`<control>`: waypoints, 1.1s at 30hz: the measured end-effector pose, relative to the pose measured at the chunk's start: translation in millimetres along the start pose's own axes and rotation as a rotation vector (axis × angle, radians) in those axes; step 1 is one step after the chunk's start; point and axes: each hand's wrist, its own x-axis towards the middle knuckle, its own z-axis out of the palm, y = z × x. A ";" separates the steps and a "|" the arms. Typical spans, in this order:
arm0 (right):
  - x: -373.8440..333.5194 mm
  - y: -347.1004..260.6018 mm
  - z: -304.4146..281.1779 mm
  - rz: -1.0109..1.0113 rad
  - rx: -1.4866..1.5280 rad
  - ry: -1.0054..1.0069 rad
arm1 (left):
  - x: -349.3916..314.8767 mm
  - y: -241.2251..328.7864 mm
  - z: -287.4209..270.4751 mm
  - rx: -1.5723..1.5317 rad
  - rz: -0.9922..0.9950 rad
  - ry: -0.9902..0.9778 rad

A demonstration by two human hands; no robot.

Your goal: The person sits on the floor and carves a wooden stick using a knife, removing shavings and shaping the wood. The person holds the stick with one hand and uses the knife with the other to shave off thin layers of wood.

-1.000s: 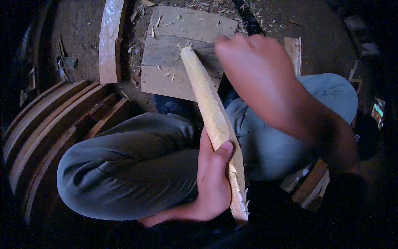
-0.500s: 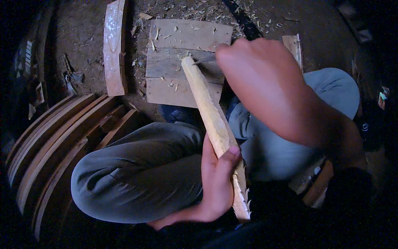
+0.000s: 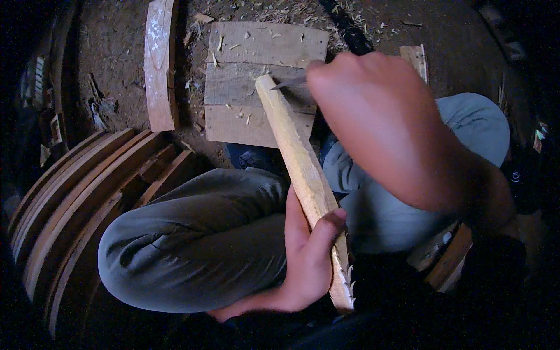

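A long, pale, roughly shaved stick (image 3: 294, 149) slants from my lap up over a wooden board. My left hand (image 3: 312, 251) is wrapped round its lower part, thumb across the top. Bark-like splinters stand up along the edge of its near end. My right hand (image 3: 376, 111), closed in a fist, holds a knife; its thin pointed blade (image 3: 286, 86) lies by the stick's far end. The fist hides the handle. Whether the blade touches the wood I cannot tell. The plank board (image 3: 233, 125) beneath has a few shavings scattered on it.
Several curved timber pieces (image 3: 73, 181) stand stacked at the left. A whitish-stained curved piece (image 3: 160, 70) lies farther back. Beyond my right fist is a dark narrow object (image 3: 350, 32). Shavings (image 3: 274, 11) litter the dirt floor. My bent legs (image 3: 198, 245) frame the work.
My left thumb has shifted slightly right along with the stick's lower part. The right fist and blade have barely moved. The whole view has shifted a little.
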 end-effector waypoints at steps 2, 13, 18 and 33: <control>-2.4 1.3 0.1 -0.032 0.037 0.046 | -3.2 1.1 3.2 0.018 -0.013 0.009; 15.4 -1.9 21.3 -0.015 0.009 0.041 | -0.6 -2.7 -3.0 0.059 0.010 -0.046; 7.1 -3.5 5.1 0.020 0.018 -0.023 | -0.1 -1.9 -2.8 0.069 0.025 -0.032; 16.9 4.9 18.6 -0.111 0.112 0.093 | 5.7 -3.7 -5.3 0.107 0.119 0.024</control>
